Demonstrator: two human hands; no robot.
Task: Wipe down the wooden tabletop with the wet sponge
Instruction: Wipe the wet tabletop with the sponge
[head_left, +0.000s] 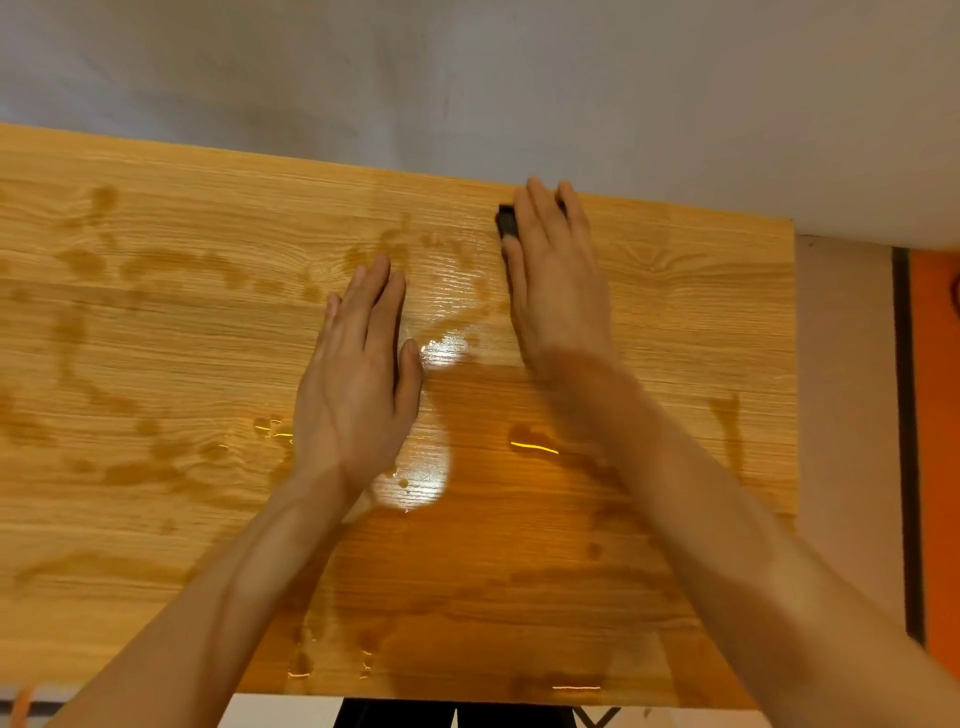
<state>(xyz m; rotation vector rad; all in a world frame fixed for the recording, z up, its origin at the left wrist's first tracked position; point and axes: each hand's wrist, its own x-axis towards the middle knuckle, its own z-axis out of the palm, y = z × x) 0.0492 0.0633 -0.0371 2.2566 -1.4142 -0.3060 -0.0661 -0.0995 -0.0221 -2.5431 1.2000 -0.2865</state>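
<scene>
Flatly, right hand (558, 291) pressing dark sponge (506, 221) near wet tabletop (156, 338) far edge, left hand (358, 379) spread flat.

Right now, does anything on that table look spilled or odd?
Yes: the wooden tabletop is blotched with wet streaks and small puddles. The right hand presses a dark sponge by the far edge.

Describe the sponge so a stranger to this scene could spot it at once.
Start at the wooden tabletop and follow its far edge, along the grey wall, toward the right. There the right hand lies flat, fingers pointing to the wall, and the sponge peeks out from under its fingers. It is the only dark, blocky thing on the pale, water-streaked wood; the left hand covers nothing.
</scene>
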